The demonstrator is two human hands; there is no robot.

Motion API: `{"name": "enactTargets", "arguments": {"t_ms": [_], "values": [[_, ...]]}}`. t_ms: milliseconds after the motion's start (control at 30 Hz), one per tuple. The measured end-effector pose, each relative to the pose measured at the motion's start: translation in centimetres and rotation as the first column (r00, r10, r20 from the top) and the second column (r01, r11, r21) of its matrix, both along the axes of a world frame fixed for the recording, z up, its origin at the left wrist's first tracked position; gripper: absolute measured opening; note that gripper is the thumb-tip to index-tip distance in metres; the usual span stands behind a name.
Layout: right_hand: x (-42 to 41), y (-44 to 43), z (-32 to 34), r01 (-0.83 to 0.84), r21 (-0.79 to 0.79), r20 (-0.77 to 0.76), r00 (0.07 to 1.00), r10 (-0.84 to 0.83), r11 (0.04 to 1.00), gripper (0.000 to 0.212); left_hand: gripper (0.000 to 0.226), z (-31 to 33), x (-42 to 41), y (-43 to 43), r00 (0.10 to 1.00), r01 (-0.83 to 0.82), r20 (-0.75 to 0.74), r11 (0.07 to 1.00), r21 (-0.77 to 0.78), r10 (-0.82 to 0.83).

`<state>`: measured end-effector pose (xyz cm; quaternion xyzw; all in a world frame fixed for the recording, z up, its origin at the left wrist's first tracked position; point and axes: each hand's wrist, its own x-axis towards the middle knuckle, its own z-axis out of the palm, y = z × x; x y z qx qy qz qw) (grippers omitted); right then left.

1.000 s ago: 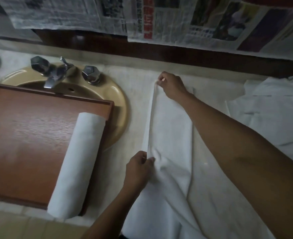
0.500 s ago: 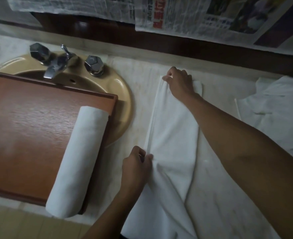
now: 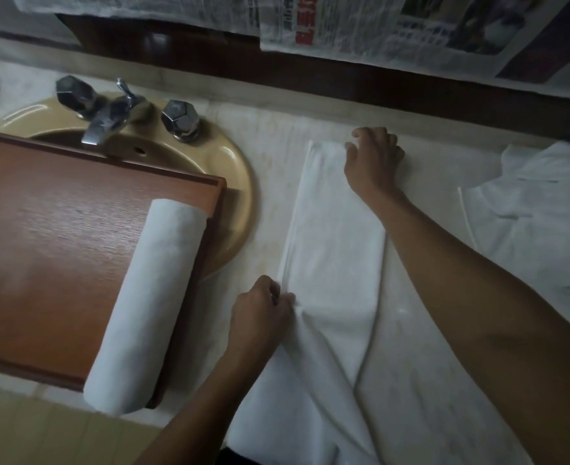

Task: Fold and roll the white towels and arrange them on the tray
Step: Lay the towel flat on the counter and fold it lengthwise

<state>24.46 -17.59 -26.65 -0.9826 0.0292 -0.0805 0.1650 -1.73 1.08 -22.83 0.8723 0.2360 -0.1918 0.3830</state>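
Two-handed fold, left hand (image 3: 260, 317) pinching towel (image 3: 337, 250) edge, right hand (image 3: 372, 162) palm-down pressing far end

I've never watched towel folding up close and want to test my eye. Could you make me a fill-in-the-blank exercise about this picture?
The wooden tray holds ___ rolled towel.
The tray lies across the ___, just below the faucet.
The left hand pinches the edge of the flat white ___ on the counter.
The right hand is at its ___ end, away from the person.
Missing words: one; sink; towel; far.
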Motion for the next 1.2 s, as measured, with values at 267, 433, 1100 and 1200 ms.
{"name": "enactTargets", "arguments": {"t_ms": [267, 433, 1100, 1200], "values": [[0.1, -6.0, 1.9, 0.087, 0.097, -0.252, 0.966, -0.060, 0.991, 0.026, 0.035, -0.2, 14.3, -1.7, 0.959, 0.192, 0.161, 0.954, 0.231, -0.232], [0.6, -7.0, 1.7, 0.094, 0.235, -0.251, 0.967, -0.033, 0.967, 0.016, 0.034, -0.9, 22.4, -2.7, 0.976, 0.068, 0.190, 0.983, 0.172, -0.101], [-7.3, -1.4, -2.8, -0.391, -0.053, -0.018, 0.920, 0.391, 0.919, 0.048, 0.022, -0.6, 20.5, -1.8, 0.949, 0.052, 0.308, 0.997, 0.062, -0.069], [-6.2, -1.4, -2.9, -0.352, -0.083, -0.088, 0.934, 0.345, 0.932, 0.050, 0.026, -0.1, 12.0, -1.8, 0.944, 0.094, 0.314, 0.994, 0.046, -0.104]]}}
